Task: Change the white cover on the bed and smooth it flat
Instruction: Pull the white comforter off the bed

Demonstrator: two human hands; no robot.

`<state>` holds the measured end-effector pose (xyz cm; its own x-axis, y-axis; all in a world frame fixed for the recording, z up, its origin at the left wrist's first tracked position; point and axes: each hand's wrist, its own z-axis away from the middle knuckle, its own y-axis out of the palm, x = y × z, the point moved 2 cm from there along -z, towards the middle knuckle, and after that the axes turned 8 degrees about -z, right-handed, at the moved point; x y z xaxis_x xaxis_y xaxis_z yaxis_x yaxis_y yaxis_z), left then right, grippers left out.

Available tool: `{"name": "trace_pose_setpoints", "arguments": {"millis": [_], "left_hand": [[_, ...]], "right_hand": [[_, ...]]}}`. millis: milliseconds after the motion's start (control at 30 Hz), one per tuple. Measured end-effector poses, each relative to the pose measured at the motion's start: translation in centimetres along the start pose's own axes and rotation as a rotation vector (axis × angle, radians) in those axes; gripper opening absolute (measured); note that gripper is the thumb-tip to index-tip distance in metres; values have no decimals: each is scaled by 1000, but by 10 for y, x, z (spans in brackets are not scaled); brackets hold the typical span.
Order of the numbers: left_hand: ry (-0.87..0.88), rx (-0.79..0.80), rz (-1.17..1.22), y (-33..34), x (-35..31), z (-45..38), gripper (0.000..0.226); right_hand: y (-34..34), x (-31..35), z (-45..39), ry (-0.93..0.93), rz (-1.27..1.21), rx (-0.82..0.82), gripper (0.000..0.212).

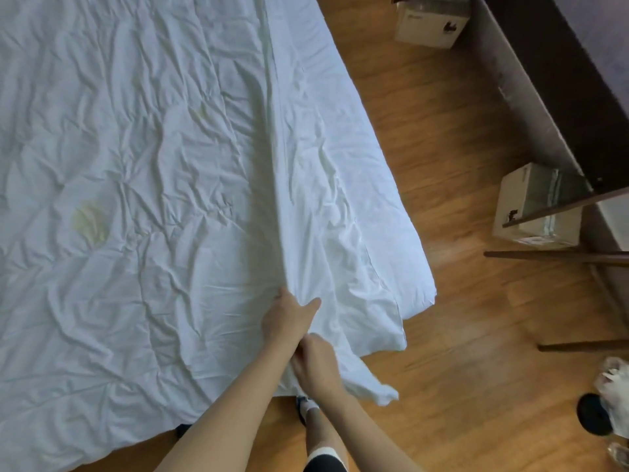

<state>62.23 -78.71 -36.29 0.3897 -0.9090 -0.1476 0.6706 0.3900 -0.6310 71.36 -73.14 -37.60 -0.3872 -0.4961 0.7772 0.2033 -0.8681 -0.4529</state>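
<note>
**Technician:** White cover (190, 148) status: spread over the bed (427, 294), heavily creased, with one long raised fold running from the far edge down to the near corner. Report the grip.

**Observer:** Left hand (289, 316) sits at the near end of that fold. Its thumb points out to the right over the cloth and its fingers tuck under the ridge, so it holds the fold of the cover. Right hand (315, 364) is just below it, touching the left wrist, its fingers curled into the bunched cloth at the cover's near edge.

**Technician:** Purpose of the paired hold?

**Observer:** Judged from the layout: both hands gather the same seam at the corner, so that a pull can tension the fold along its full length. A loose flap (377, 386) hangs off the bed edge past the right hand, above the wooden floor (442, 165).

**Technician:** Surface condition outward from there?

**Observer:** Wrinkles cover the whole area to the left. Two yellowish marks (89, 223) show on or through the cloth; which layer they lie on cannot be determined. Smoothing is not yet done.

**Technician:** Surroundings?

**Observer:** Two cardboard boxes (537, 206) stand on the floor beside dark furniture (561, 80), well apart from the bed.
</note>
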Motion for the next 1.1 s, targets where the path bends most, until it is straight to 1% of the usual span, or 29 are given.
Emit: {"name": "trace_pose_setpoints", "arguments": {"millis": [33,100,167,233,267,300,333,367,400,433,467,500,533,567,600,633,667,700,733,800,833,867,933,967,1000,1033,1100], "left_hand": [[-50,-13,11,-1,3,-3,63],[-114,-43,86,-3,11,-9,46],[-133,-72,189,-4,19,-15,30],[-121,-70,250,-3,24,-15,29],[-110,-74,269,-3,25,-14,31],[-97,-80,283,-4,26,-10,31],[-76,-93,296,-5,28,-8,32],[-54,-104,311,-6,30,-5,31],[-33,-110,328,-7,32,-3,30],[-16,-114,343,-9,33,1,27],[-2,-123,354,-9,34,4,22],[11,-133,362,-10,35,6,20],[23,-147,358,-10,39,7,23],[27,-162,350,-11,43,8,25],[26,-184,347,-11,47,8,22],[22,-196,351,-11,52,8,18],[25,-206,357,-10,58,7,16],[34,-213,361,-9,63,6,19],[46,-213,357,-6,68,5,21],[75,-218,353,0,75,5,21],[93,-221,365,3,78,5,21],[113,-216,383,7,79,5,28],[112,-176,405,15,80,9,57],[77,-164,426,17,82,12,70],[36,-164,462,18,85,16,77],[-14,-177,511,16,90,19,78],[-138,-214,641,8,105,28,64]], "right_hand": [[4,5,3,-31,-13,-14,23],[9,9,3,-87,-32,-19,18],[8,10,0,-118,5,-4,22],[3,3,2,-143,28,-14,26],[-3,-1,3,-124,3,-58,24],[-10,-4,3,-78,-44,-149,22],[-20,-5,0,-11,-100,-275,24],[-30,-4,-7,82,-170,-380,32],[-39,-1,-18,202,-264,-410,46],[-43,3,-34,325,-362,-349,64],[-43,7,-53,411,-428,-240,83],[-40,12,-71,459,-452,-120,98],[-36,18,-87,493,-455,-19,111],[-30,24,-101,522,-455,44,120],[-25,28,-113,553,-453,75,125],[-20,31,-122,575,-434,92,124],[-15,33,-130,592,-386,101,115],[-9,33,-137,597,-313,102,98],[-3,31,-144,589,-228,89,76],[7,31,-153,553,-107,33,37],[12,34,-154,527,-86,8,24],[19,38,-155,503,-82,2,15],[30,51,-151,469,-113,11,7],[36,59,-145,448,-148,8,8],[43,67,-139,425,-203,2,11],[47,77,-132,403,-255,-6,14],[57,103,-115,377,-320,1,17]]}}
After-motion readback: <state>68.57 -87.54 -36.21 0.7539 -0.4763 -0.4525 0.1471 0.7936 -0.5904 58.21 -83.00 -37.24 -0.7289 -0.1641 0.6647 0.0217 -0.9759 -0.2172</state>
